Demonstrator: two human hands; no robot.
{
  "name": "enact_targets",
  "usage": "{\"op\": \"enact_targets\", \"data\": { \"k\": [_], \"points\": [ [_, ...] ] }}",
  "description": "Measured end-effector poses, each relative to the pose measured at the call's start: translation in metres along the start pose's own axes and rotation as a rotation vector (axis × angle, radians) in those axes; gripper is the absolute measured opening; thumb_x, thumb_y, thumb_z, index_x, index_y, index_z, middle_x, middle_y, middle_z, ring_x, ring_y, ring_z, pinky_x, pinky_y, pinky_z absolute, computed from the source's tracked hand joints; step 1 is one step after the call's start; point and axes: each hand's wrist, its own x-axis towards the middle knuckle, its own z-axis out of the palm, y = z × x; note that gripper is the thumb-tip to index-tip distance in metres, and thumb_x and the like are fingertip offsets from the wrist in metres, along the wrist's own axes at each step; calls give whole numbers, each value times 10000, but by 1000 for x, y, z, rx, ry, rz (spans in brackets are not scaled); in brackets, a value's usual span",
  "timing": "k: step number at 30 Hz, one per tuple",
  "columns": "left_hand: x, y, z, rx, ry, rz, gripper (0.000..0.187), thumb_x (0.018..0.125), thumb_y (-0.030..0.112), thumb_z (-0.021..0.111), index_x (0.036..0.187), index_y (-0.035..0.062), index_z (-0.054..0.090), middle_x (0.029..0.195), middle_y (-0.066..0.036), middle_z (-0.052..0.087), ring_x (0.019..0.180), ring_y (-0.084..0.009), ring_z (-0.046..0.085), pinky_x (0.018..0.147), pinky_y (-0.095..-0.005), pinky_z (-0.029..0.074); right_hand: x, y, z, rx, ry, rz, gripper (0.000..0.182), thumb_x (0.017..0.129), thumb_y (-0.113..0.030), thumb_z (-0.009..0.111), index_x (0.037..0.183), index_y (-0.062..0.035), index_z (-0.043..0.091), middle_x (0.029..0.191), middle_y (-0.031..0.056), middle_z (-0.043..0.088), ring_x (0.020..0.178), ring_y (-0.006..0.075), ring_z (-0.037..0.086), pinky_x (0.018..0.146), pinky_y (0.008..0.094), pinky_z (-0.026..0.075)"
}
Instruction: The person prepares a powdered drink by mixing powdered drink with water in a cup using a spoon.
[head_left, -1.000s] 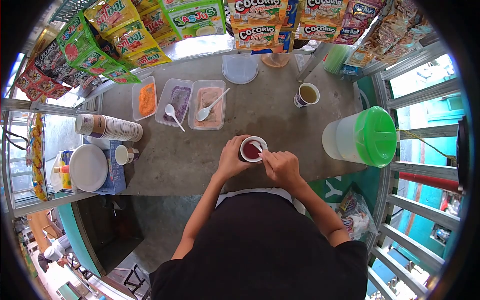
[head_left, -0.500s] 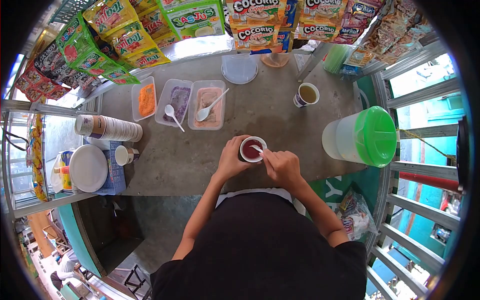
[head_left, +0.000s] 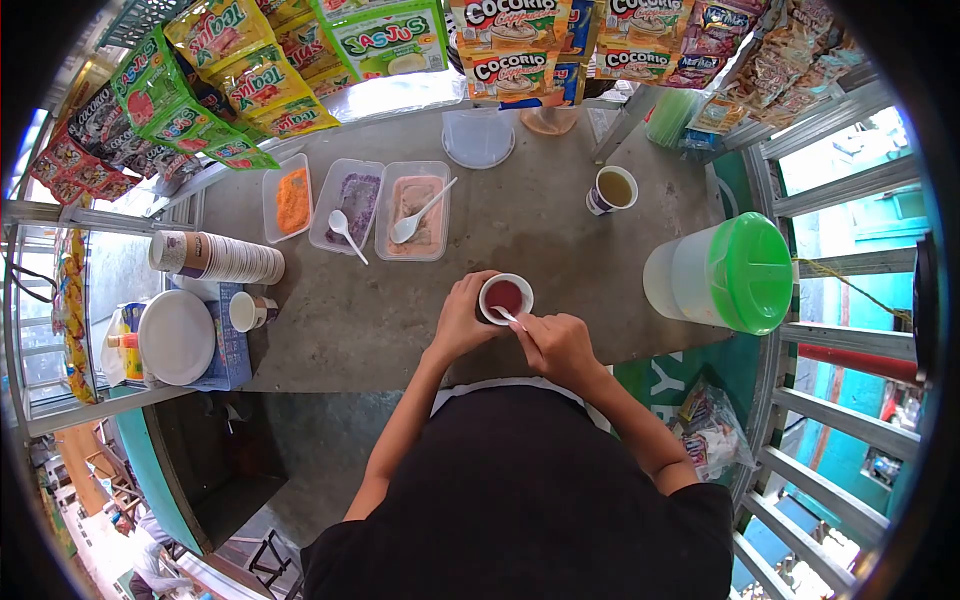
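My left hand [head_left: 465,315] is wrapped round the side of a paper cup [head_left: 530,292] that holds a dark red drink [head_left: 505,294]. Between the fingers of my right hand [head_left: 562,345] is the handle of a white plastic spoon [head_left: 509,315], whose other end dips into the drink near the cup's close rim. The spoon's bowl is hidden under the liquid. Beyond the cup stand two plastic tubs, one with purple powder [head_left: 358,200] and one with pinkish powder [head_left: 425,225], each with a white spoon in it.
An orange-filled tub [head_left: 292,203] sits farther left. Stacked paper cups [head_left: 225,257] and a round white lid [head_left: 177,336] are at the left edge. On the right are a filled cup [head_left: 612,190] and a green-lidded jug [head_left: 715,275]. Sachets [head_left: 388,38] hang overhead.
The spoon has swung round inside the cup toward my body, and my right hand has shifted slightly down with it. My left hand keeps the cup in place.
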Motion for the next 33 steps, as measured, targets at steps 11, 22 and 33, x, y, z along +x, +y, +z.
{"op": "enact_targets", "data": {
  "k": [11,22,33],
  "points": [
    [0,3,1,-2,26,6,718,633,272,892,1257,87,588,1238,-120,622,1164,-346,575,990,-443,459,4,9,-3,-178,25,18,129,902,-163,681,969,-54,663,632,71,624,551,243,605,536,377,421],
    [0,1,1,-4,-2,-16,710,660,218,883,1276,62,567,1266,-131,607,1207,-335,553,1029,-424,437,3,3,0,-23,30,2,93,915,-147,666,924,-55,668,579,86,592,515,273,596,498,393,417],
    [0,2,1,-10,36,7,717,631,267,897,1254,95,586,1223,-114,625,1160,-347,574,990,-442,459,6,6,-1,-115,72,32,92,893,-150,685,922,-65,665,610,77,616,534,259,608,518,394,430]
  ]
}}
